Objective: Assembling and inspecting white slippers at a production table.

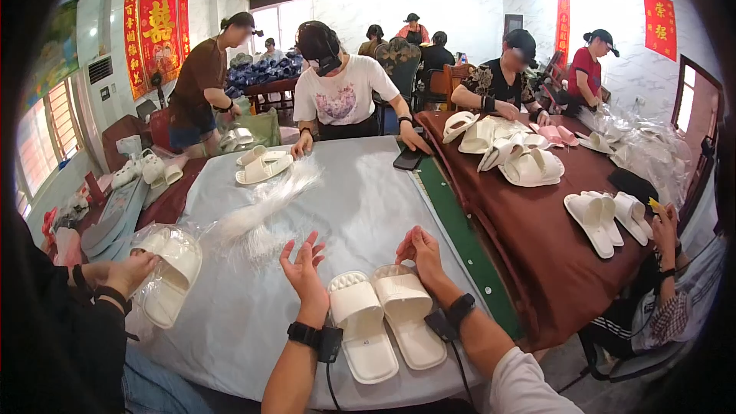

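While both your forearms reach in from the lower edge, your left hand (303, 272) is raised above the grey table cover (360, 199), palm turned inward and fingers spread loose, grasping nothing. Your right hand (420, 254) is likewise released, its fingers slightly curled, hovering just beyond the toe end of the right one of the two white slippers. That pair of white slippers (387, 322) lies flat on the cover between your wrists, side by side and touching along their inner edges, soles down, toes pointing away from you. The left slipper (360, 326) sits just beside your left wrist; the right slipper (410, 314) lies under and close to your right wrist. Whether your right fingertips touch its strap, you cannot tell from this view. Each of your wrists carries a black band (305, 333) with a small unit and a cable.

Ahead of your left hand, a heap of clear plastic bags (264, 211) is spread over the cover. Further off, another pair of white slippers (262, 165) rests before a person in a white shirt (345, 96) who leans both hands on the far table edge, a dark phone (408, 157) near one of them. To your left, another person's hand (130, 272) holds slippers in a clear bag (170, 276). To your right, a brown-covered table (529, 238) carries more white slippers (529, 165), with further people seated around it.
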`<state>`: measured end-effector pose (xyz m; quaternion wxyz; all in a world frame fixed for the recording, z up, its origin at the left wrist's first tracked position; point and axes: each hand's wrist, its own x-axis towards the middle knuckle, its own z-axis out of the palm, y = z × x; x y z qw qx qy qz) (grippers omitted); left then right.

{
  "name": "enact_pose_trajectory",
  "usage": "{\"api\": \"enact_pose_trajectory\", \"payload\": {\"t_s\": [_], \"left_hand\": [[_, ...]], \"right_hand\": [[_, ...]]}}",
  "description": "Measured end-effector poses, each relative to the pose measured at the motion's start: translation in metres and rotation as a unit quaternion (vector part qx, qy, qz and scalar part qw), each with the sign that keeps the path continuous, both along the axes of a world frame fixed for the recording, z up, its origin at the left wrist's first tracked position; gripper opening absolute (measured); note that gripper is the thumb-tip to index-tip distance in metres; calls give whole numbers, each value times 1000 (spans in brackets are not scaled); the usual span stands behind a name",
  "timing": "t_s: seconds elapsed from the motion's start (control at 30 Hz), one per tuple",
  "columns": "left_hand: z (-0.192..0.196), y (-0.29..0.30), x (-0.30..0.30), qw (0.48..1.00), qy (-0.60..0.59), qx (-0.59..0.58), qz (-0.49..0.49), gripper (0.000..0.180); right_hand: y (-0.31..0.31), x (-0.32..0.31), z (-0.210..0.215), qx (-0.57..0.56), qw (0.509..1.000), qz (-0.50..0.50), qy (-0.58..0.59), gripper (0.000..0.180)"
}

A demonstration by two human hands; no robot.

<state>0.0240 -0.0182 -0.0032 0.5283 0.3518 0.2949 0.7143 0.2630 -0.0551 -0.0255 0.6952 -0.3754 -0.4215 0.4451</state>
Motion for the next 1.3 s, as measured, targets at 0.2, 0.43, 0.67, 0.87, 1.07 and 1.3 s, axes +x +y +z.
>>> {"api": "enact_pose_trajectory", "payload": {"t_s": [0.2, 0.43, 0.67, 0.87, 1.07, 1.3], "left_hand": [[1, 2, 0, 999, -36, -7, -7, 31], [-3, 2, -4, 999, -43, -11, -14, 28], [-10, 9, -8, 997, -40, -5, 59, 33], [-6, 6, -3, 997, -50, 4, 52, 32], [-6, 6, -1, 998, -53, -27, -3, 35], [2, -7, 2, 986, 145, 50, -64, 22]], "right_hand": [[2, 6, -2, 33, 992, -110, 60, 41], [-1, 4, 1, -18, 991, -124, 43, 40], [5, 6, 0, 25, 958, -262, 116, 36], [-4, 6, 7, 1, 956, -261, 131, 39], [-2, 1, 11, 59, 975, -129, 174, 33], [-3, -5, 13, 60, 985, -10, 159, 25]]}}
